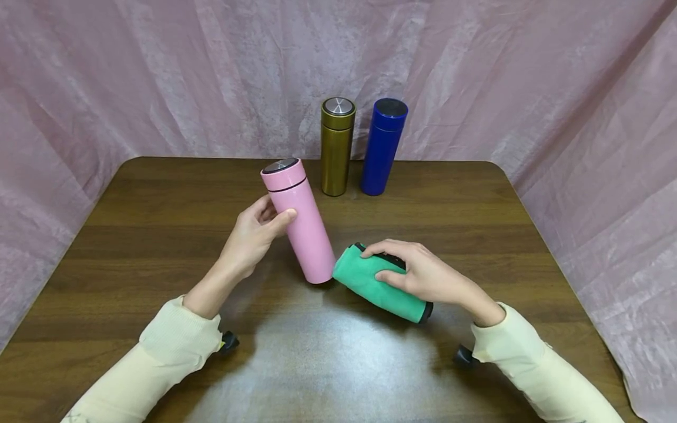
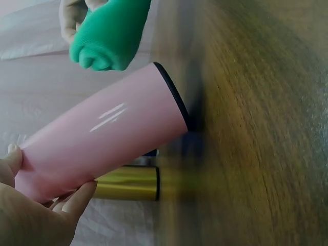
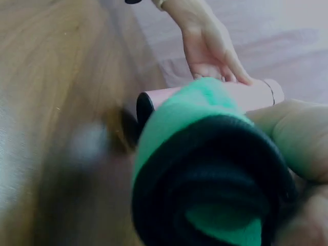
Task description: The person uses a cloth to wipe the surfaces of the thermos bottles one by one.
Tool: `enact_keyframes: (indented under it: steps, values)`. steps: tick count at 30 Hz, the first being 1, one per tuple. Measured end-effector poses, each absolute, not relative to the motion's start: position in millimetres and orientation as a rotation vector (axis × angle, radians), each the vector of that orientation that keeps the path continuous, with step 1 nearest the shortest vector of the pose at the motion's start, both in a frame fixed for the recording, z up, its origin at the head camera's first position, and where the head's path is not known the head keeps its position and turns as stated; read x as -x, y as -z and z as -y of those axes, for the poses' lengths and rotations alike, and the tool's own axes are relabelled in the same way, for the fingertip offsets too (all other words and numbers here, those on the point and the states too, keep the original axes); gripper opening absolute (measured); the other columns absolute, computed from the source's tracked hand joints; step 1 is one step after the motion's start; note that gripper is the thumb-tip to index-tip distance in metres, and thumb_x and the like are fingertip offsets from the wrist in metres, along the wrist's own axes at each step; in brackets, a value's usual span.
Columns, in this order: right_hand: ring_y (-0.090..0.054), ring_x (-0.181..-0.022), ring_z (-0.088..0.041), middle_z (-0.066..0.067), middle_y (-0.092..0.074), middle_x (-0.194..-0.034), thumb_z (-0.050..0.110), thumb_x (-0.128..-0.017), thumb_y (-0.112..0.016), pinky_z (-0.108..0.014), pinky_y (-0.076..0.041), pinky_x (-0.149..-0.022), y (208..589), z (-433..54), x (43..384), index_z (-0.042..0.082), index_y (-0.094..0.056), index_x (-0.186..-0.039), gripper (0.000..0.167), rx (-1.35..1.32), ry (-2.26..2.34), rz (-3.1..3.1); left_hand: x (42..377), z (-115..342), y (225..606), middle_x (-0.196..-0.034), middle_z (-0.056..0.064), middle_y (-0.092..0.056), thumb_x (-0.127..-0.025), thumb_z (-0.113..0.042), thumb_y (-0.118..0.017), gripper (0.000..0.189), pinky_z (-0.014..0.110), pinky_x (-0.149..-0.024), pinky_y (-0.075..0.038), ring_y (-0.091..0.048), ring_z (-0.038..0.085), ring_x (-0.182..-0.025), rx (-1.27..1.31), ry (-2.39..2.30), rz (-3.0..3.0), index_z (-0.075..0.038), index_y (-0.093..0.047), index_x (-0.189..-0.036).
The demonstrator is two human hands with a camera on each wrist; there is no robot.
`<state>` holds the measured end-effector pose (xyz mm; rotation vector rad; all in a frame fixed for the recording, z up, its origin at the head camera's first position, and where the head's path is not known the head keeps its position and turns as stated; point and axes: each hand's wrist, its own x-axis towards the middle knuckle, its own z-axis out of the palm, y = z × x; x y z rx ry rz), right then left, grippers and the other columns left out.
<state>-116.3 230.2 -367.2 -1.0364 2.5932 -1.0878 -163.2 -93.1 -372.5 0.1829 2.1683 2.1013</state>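
Note:
My left hand [image 1: 248, 238] grips a pink thermos flask [image 1: 307, 235] near its upper part, thumb on the near side. The flask tilts, with its lid leaning left and its black base [image 2: 173, 95] low over the table; I cannot tell if it touches the wood. My right hand [image 1: 418, 270] holds a rolled green cloth [image 1: 372, 285] with black edging between thumb and fingers. One end of this roll is close to the flask's lower end. In the right wrist view the roll's black-edged end [image 3: 205, 128] faces the camera, in front of the pink flask [image 3: 259, 95].
A gold thermos flask [image 1: 335, 158] and a blue thermos flask [image 1: 382, 153] stand upright side by side at the table's back edge. The brown wooden table [image 1: 158, 247] has pink curtains [image 1: 211, 76] behind it and at its sides.

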Motion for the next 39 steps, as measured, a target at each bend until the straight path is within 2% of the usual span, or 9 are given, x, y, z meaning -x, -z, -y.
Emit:
enact_keyframes:
  steps: [4, 8, 14, 19, 24, 28, 32, 36, 39]
  values:
    - [-0.062, -0.111, -0.016, 0.001, -0.068, -0.126, 0.008, -0.094, -0.077, -0.036, -0.053, -0.095, 374, -235, 115, 0.017, -0.066, -0.132, 0.04, 0.836, 1.305, -2.599, 164, 97, 373, -0.14, 0.017, -0.059, -0.102, -0.018, -0.067, 0.057, 0.03, -0.098, -0.055, -0.062, 0.019, -0.12, -0.134, -2.185, -2.138, -0.001, -0.045, -0.152]
    - [-0.064, -0.102, -0.019, -0.009, -0.068, -0.123, 0.002, -0.094, -0.076, -0.024, -0.053, -0.087, 384, -235, 114, 0.008, -0.064, -0.133, 0.041, 0.663, 1.572, -2.524, 165, 102, 372, -0.128, 0.012, -0.061, -0.103, -0.018, -0.066, 0.052, 0.029, -0.092, -0.058, -0.065, 0.017, -0.108, -0.066, -2.314, -2.04, 0.001, -0.046, -0.147]
    - [-0.062, -0.113, -0.018, -0.016, -0.064, -0.129, -0.008, -0.092, -0.071, -0.021, -0.053, -0.093, 393, -224, 110, -0.001, -0.059, -0.134, 0.044, 0.521, 1.905, -2.407, 163, 109, 370, -0.124, 0.011, -0.058, -0.105, -0.022, -0.064, 0.043, 0.031, -0.094, -0.058, -0.066, 0.019, -0.108, -0.008, -2.515, -1.788, -0.001, -0.047, -0.139]
    - [-0.055, -0.124, -0.02, -0.016, -0.058, -0.136, -0.011, -0.094, -0.067, -0.023, -0.049, -0.1, 398, -211, 101, -0.005, -0.053, -0.137, 0.046, 0.388, 2.115, -2.383, 159, 108, 367, -0.126, 0.01, -0.059, -0.104, -0.026, -0.064, 0.042, 0.032, -0.097, -0.057, -0.067, 0.019, -0.109, 0.057, -2.627, -1.618, -0.003, -0.049, -0.136]
    - [-0.053, -0.126, -0.021, -0.012, -0.055, -0.137, -0.015, -0.095, -0.062, -0.024, -0.049, -0.1, 403, -196, 93, -0.007, -0.047, -0.138, 0.046, 0.265, 2.309, -2.323, 156, 104, 364, -0.117, 0.006, -0.062, -0.105, -0.027, -0.062, 0.037, 0.033, -0.094, -0.058, -0.069, 0.018, -0.102, 0.144, -2.736, -1.439, -0.004, -0.049, -0.131]
    - [-0.054, -0.123, -0.022, -0.013, -0.055, -0.133, -0.016, -0.094, -0.063, -0.024, -0.049, -0.099, 407, -183, 86, -0.008, -0.047, -0.136, 0.045, 0.33, 2.366, -2.38, 153, 103, 360, -0.112, 0.005, -0.06, -0.103, -0.029, -0.063, 0.036, 0.033, -0.092, -0.059, -0.067, 0.018, -0.097, 0.227, -2.798, -1.305, -0.006, -0.051, -0.129]
    - [-0.057, -0.119, -0.021, -0.016, -0.056, -0.129, -0.018, -0.092, -0.064, -0.025, -0.051, -0.099, 413, -173, 79, -0.011, -0.047, -0.133, 0.045, 0.499, 2.381, -2.471, 152, 102, 356, -0.111, 0.004, -0.062, -0.101, -0.03, -0.066, 0.04, 0.036, -0.097, -0.058, -0.067, 0.021, -0.101, 0.309, -2.821, -1.168, -0.006, -0.054, -0.131]
    - [-0.059, -0.117, -0.022, -0.017, -0.057, -0.127, -0.021, -0.089, -0.065, -0.028, -0.051, -0.1, 416, -166, 77, -0.012, -0.047, -0.131, 0.047, 0.672, 2.391, -2.521, 152, 102, 355, -0.112, 0.004, -0.064, -0.102, -0.032, -0.065, 0.041, 0.041, -0.107, -0.051, -0.065, 0.022, -0.109, 0.342, -2.797, -1.096, -0.007, -0.054, -0.132]
    - [-0.06, -0.114, -0.022, -0.015, -0.057, -0.127, -0.023, -0.087, -0.064, -0.029, -0.052, -0.098, 415, -162, 78, -0.013, -0.047, -0.13, 0.047, 0.753, 2.419, -2.543, 151, 102, 355, -0.12, 0.004, -0.06, -0.103, -0.034, -0.063, 0.042, 0.045, -0.115, -0.042, -0.061, 0.024, -0.118, 0.348, -2.768, -1.042, -0.009, -0.051, -0.134]
